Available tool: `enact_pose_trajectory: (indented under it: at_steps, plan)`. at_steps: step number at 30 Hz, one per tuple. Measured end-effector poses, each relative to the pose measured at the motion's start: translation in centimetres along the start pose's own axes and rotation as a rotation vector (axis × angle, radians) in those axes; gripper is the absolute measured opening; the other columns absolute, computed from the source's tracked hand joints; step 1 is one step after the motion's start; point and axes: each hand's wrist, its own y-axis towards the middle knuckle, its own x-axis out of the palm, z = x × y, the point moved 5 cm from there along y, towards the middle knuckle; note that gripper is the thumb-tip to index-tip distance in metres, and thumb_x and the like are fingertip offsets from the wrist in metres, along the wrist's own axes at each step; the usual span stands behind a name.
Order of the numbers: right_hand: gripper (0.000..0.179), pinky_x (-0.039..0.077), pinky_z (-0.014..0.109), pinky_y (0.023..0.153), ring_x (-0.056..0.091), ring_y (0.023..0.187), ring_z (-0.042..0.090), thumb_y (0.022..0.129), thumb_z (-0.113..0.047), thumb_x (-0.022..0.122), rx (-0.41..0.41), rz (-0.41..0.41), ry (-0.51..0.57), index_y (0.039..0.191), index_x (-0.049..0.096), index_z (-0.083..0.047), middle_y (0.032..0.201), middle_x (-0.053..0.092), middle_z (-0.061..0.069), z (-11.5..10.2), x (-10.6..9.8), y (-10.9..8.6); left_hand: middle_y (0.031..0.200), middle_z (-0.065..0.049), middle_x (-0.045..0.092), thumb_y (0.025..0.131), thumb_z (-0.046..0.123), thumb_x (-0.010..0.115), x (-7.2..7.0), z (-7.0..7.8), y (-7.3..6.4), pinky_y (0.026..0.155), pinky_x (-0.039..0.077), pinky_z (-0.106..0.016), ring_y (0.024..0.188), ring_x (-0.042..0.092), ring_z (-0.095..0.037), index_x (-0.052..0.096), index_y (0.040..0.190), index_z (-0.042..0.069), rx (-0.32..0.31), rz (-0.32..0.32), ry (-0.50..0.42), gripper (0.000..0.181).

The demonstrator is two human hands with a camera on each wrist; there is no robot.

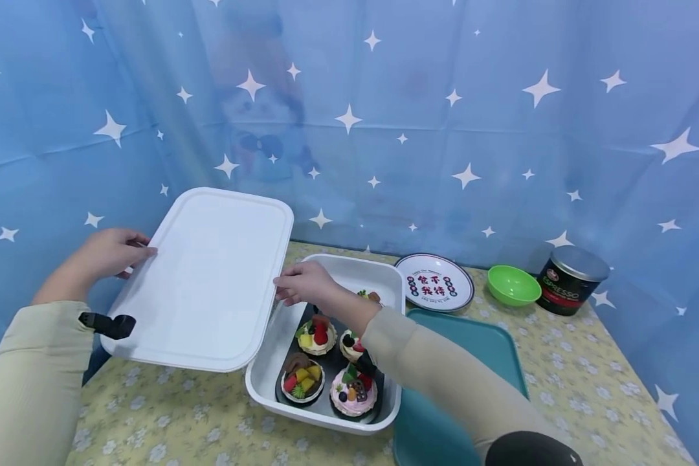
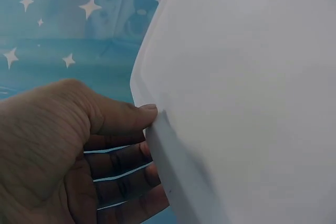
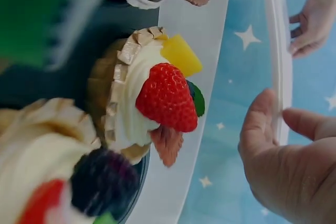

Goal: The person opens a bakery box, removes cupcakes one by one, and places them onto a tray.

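A white rectangular lid [image 1: 204, 278] is held tilted above the table at the left, its flat face toward me. My left hand [image 1: 112, 254] grips its left edge; in the left wrist view the thumb [image 2: 147, 113] lies on the face and the other fingers are behind. Its right edge is pinched by my right hand [image 1: 309, 285], the thumb and a finger on either side of the rim in the right wrist view. Beside the lid stands an uncovered white box [image 1: 320, 419] with several fruit-topped cream tarts, one bearing a strawberry [image 3: 167, 97]. My right forearm crosses over the box and hides part of it.
Right of the box lies a teal tray [image 1: 431, 421], partly beneath my right sleeve. Behind the tray are a white plate with printed characters [image 1: 433, 282], a green bowl [image 1: 514, 286] and a black espresso tin [image 1: 571, 280]. A blue starred curtain [image 1: 349, 175] hangs behind the floral tablecloth.
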Motion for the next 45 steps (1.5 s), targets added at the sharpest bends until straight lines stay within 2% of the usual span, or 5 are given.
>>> enact_pose_trajectory:
  at_steps: [16,20,27,39,45]
  plan:
    - [0.022,0.059,0.037,0.080,0.073,0.087,0.026,0.099,-0.018,0.067,0.065,0.000,-0.055,0.110,0.068,0.002,0.088,0.073,0.011,0.9,1.6,2.6,0.127,-0.040,0.049,0.105,0.021,0.048,2.1,-2.7,2.8,0.073,0.052,-0.051,0.098,0.060,-0.046,0.042,0.136,-0.019,-0.048,0.011,0.131,0.051]
    - [0.033,0.059,0.035,0.080,0.072,0.084,0.022,0.099,-0.017,0.066,0.095,0.005,-0.052,0.121,0.064,0.008,0.090,0.072,0.012,1.2,1.1,2.9,0.125,-0.039,0.050,0.104,0.021,0.051,3.3,-3.1,3.8,0.075,0.053,-0.053,0.101,0.058,-0.048,0.046,0.133,-0.018,-0.055,0.023,0.109,0.049]
    - [0.038,0.059,0.034,0.083,0.072,0.087,0.022,0.100,-0.020,0.066,0.138,-0.041,-0.049,0.123,0.062,0.010,0.095,0.071,0.014,1.6,1.2,3.2,0.121,-0.038,0.052,0.102,0.019,0.053,5.0,-4.9,4.8,0.062,0.056,-0.042,0.090,0.062,-0.042,0.049,0.131,-0.017,-0.086,0.034,0.038,0.046]
    - [0.033,0.059,0.034,0.080,0.074,0.084,0.022,0.100,-0.019,0.064,0.154,-0.019,-0.087,0.117,0.067,0.009,0.090,0.073,0.013,1.5,1.2,3.2,0.132,-0.040,0.044,0.102,0.026,0.055,7.2,-7.0,5.0,0.072,0.058,-0.048,0.107,0.057,-0.048,0.045,0.137,-0.015,-0.130,-0.071,-0.062,0.055]
    - [0.035,0.059,0.036,0.084,0.073,0.089,0.023,0.101,-0.019,0.063,0.146,-0.041,-0.082,0.120,0.065,0.010,0.094,0.073,0.014,1.4,1.1,3.1,0.135,-0.042,0.040,0.102,0.027,0.056,8.3,-7.9,5.1,0.077,0.056,-0.051,0.113,0.053,-0.052,0.043,0.139,-0.016,-0.174,-0.078,-0.075,0.058]
